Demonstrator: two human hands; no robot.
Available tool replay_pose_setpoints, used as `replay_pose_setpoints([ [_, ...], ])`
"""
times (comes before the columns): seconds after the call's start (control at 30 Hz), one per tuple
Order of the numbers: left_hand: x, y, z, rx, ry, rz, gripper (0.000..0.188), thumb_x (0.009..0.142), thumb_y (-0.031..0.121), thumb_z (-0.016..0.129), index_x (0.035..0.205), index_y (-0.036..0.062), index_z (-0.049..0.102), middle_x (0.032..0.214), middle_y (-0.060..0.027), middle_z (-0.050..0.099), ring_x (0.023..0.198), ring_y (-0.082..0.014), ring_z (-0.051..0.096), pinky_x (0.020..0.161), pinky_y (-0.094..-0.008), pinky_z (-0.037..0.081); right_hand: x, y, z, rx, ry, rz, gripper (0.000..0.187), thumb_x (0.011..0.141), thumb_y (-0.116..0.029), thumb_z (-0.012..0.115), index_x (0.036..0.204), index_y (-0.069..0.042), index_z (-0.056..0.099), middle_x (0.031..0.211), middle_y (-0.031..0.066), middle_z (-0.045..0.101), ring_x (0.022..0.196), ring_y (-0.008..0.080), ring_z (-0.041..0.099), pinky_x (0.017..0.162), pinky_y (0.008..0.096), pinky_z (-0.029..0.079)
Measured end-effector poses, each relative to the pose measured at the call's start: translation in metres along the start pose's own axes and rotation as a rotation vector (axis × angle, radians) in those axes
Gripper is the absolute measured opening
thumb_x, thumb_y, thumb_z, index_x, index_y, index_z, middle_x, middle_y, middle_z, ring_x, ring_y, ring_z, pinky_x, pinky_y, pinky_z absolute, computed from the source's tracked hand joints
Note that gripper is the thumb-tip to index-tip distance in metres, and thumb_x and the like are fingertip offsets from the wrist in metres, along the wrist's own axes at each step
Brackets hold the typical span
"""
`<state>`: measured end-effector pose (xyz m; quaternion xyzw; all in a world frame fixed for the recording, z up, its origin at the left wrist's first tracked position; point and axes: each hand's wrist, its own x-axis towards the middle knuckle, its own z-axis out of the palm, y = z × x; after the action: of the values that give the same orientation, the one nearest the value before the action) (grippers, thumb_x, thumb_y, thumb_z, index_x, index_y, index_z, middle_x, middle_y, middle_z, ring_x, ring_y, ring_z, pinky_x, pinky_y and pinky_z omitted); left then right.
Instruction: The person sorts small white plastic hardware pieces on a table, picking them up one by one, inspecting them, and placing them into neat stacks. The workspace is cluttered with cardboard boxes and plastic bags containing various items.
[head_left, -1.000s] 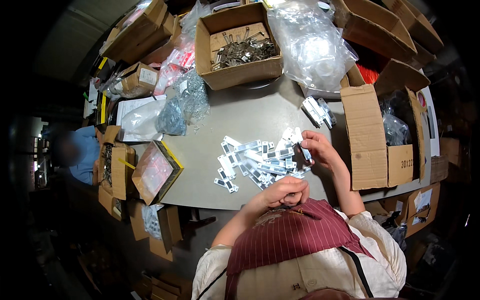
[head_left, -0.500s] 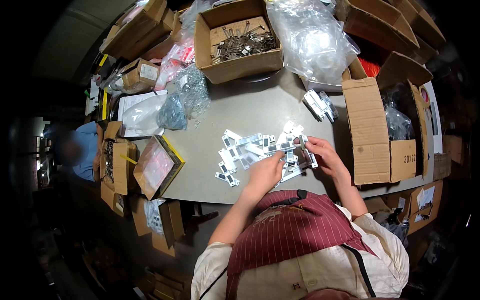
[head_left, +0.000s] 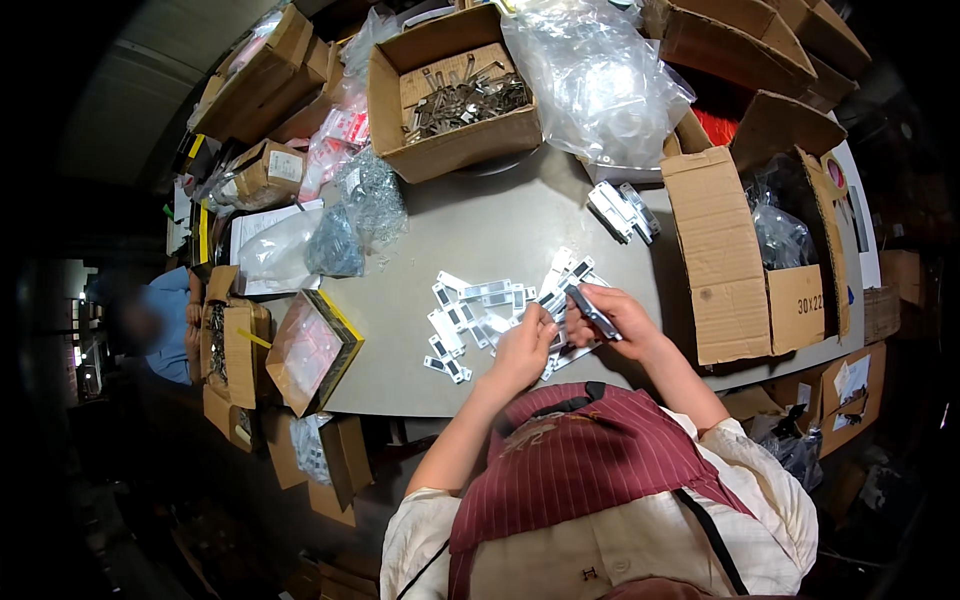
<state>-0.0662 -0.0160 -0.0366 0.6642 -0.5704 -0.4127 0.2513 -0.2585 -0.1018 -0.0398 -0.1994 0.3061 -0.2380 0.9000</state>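
Over a loose pile of small white rectangular fittings with dark inserts (head_left: 487, 290), both my hands work close together. My right hand (head_left: 625, 318) is closed round a slim bar-shaped fitting (head_left: 594, 312) whose dark side shows, tilted down toward the right. Just left of it, my left hand (head_left: 525, 348) has its fingers pinched together at the end of a white fitting (head_left: 551, 299); its fingertips are partly hidden. Beyond my right hand lies a neat stack of similar fittings (head_left: 622, 212) on the grey table (head_left: 440, 225).
An open carton (head_left: 455, 155) of metal pieces stands at the back, beside clear plastic bags (head_left: 600, 85). A tall open carton (head_left: 715, 260) borders the right. To the left are a bag of screws (head_left: 370, 205) and a yellow-edged box (head_left: 312, 350). A person in blue (head_left: 170, 325) is farther left.
My right hand has turned its fitting from nearly upright to a slant, dark side showing. My left hand has drawn slightly back toward me. The whole view has shifted a little.
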Motion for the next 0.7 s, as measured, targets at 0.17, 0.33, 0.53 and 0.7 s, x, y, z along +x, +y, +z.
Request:
replay_pose_setpoints([
  [0.17, -0.003, -0.03, 0.004, 0.128, 0.159, 0.25, 0.013, 0.097, 0.016, 0.055, 0.101, 0.0044, 0.05, 0.078, -0.0197, 0.064, 0.074, -0.0409, 0.066, 0.06, -0.0457, 0.048, 0.015, 0.016, 0.003, -0.063, 0.028, -0.074, 0.032, 0.105, -0.028, 0.047, 0.11, 0.003, 0.051, 0.109, 0.026, 0.066, 0.088, 0.0317, 0.073, 0.077, 0.039, 0.06],
  [0.33, -0.01, -0.037, 0.015, -0.191, 0.237, 0.158, 0.015, 0.1, 0.018, 0.056, 0.1, 0.0032, 0.053, 0.07, -0.0095, 0.06, 0.061, -0.0236, 0.061, 0.054, -0.0345, 0.044, 0.024, 0.023, 0.007, -0.162, 0.057, -0.099, 0.035, 0.107, -0.031, 0.044, 0.111, 0.003, 0.053, 0.112, 0.0234, 0.067, 0.082, 0.0271, 0.073, 0.078, 0.0363, 0.06],
  [0.53, -0.008, -0.063, 0.036, -0.875, 0.231, -0.03, 0.02, 0.103, 0.024, 0.055, 0.099, 0.0039, 0.055, 0.068, 0.0042, 0.049, 0.057, -0.0038, 0.041, 0.051, -0.0228, 0.033, 0.029, 0.022, 0.007, -0.326, 0.058, -0.07, 0.034, 0.107, -0.031, 0.042, 0.107, 0.0, 0.055, 0.103, 0.017, 0.07, 0.07, 0.0207, 0.071, 0.067, 0.0292, 0.056],
  [0.7, -0.008, -0.05, 0.04, -1.205, 0.26, -0.132, 0.02, 0.101, 0.024, 0.056, 0.093, 0.0055, 0.054, 0.069, 0.0012, 0.051, 0.06, -0.0063, 0.045, 0.054, -0.0227, 0.039, 0.036, 0.029, 0.004, -0.489, 0.048, -0.211, 0.031, 0.105, -0.029, 0.047, 0.1, -0.003, 0.062, 0.09, 0.0057, 0.07, 0.07, 0.0098, 0.061, 0.065, 0.0251, 0.049],
])
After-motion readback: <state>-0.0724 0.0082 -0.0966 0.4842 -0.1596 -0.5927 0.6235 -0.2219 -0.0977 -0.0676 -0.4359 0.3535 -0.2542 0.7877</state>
